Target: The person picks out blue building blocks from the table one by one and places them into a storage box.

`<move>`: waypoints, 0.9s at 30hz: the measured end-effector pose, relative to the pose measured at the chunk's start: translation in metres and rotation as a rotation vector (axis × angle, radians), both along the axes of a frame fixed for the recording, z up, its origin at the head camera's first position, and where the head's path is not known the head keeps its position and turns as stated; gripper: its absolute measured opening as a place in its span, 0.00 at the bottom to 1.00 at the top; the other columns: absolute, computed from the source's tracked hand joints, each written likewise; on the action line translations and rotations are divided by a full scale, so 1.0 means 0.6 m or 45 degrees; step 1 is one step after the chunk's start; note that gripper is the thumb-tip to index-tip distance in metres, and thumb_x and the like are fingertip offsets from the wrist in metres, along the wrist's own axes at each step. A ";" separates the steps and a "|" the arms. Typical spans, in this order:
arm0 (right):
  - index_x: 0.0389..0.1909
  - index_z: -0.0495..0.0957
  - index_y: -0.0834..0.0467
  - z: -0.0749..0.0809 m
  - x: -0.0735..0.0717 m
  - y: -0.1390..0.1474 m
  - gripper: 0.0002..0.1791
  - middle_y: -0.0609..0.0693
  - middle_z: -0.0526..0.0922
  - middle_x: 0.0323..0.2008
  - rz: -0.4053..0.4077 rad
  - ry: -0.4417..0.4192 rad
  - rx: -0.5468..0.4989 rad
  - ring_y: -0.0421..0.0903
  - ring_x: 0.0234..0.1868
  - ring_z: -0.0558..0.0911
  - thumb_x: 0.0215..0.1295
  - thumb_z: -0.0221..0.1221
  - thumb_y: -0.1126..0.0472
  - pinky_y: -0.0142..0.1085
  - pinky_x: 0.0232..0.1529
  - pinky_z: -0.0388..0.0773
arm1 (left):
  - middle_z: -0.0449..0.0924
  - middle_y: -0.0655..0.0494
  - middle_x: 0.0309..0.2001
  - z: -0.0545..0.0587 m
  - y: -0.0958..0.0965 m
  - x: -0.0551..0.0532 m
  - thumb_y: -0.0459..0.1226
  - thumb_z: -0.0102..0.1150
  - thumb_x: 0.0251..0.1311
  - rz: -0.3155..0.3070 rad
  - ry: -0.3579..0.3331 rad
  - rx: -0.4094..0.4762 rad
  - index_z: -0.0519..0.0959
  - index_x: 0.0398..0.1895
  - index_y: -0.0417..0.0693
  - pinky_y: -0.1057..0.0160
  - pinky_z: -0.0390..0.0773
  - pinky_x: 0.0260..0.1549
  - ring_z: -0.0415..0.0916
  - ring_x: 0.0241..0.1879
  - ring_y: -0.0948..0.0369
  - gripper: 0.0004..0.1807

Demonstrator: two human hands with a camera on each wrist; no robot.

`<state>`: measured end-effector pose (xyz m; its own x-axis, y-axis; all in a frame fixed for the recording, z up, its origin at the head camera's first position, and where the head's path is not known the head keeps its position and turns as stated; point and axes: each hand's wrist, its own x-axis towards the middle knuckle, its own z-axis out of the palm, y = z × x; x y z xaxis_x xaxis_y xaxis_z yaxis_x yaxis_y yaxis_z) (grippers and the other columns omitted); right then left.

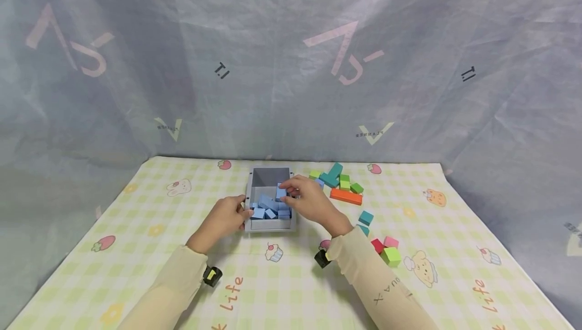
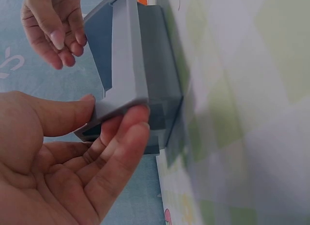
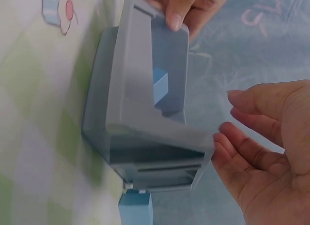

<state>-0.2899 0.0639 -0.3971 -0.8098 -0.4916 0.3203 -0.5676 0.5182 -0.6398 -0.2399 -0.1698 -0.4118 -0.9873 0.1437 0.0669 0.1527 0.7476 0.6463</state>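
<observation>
A grey plastic bin point(image 1: 271, 225) stands near the table's back, with several blue blocks point(image 1: 267, 201) inside, mostly toward its near end. My left hand point(image 1: 223, 215) grips the bin's left side, thumb on top of the rim and fingers beneath it, as the left wrist view shows. Over the bin's right rim hovers my right hand point(image 1: 313, 201), its loosely bent fingers close above a blue block point(image 1: 280, 193). In the right wrist view nothing sits between that hand's thumb and fingers point(image 3: 237, 159), and one blue block point(image 3: 160, 84) shows inside the bin.
Right of the bin lie teal blocks point(image 1: 334, 174), green blocks point(image 1: 344, 182), a blue block point(image 1: 320, 182) and a long orange block point(image 1: 346, 196). Closer, by the right forearm, are a teal cube point(image 1: 366, 218), a red block point(image 1: 377, 245), a pink block point(image 1: 391, 241) and a lime cube point(image 1: 391, 256).
</observation>
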 end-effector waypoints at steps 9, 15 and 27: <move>0.51 0.84 0.57 0.016 -0.006 -0.007 0.14 0.51 0.82 0.47 0.043 0.044 -0.006 0.47 0.48 0.81 0.64 0.66 0.64 0.41 0.52 0.80 | 0.76 0.53 0.19 -0.003 0.000 -0.002 0.37 0.61 0.68 -0.005 -0.008 0.000 0.62 0.71 0.27 0.62 0.71 0.25 0.74 0.16 0.62 0.34; 0.56 0.80 0.61 0.024 -0.044 0.016 0.20 0.59 0.80 0.53 -0.013 0.042 -0.023 0.55 0.54 0.80 0.63 0.66 0.66 0.45 0.56 0.78 | 0.75 0.54 0.20 -0.005 -0.002 -0.002 0.37 0.60 0.68 0.002 -0.004 -0.010 0.62 0.71 0.28 0.62 0.71 0.25 0.74 0.17 0.62 0.34; 0.55 0.80 0.66 -0.005 -0.114 0.097 0.19 0.61 0.80 0.53 -0.248 0.065 0.245 0.58 0.53 0.80 0.63 0.63 0.66 0.50 0.53 0.77 | 0.75 0.55 0.22 -0.007 -0.002 -0.004 0.38 0.61 0.68 0.028 -0.019 0.001 0.62 0.71 0.29 0.62 0.72 0.25 0.75 0.18 0.62 0.34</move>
<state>-0.3580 0.1223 -0.4003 -0.8804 -0.3837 0.2787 -0.4740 0.7301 -0.4923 -0.2424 -0.1709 -0.4157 -0.9911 0.1223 0.0521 0.1267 0.7500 0.6492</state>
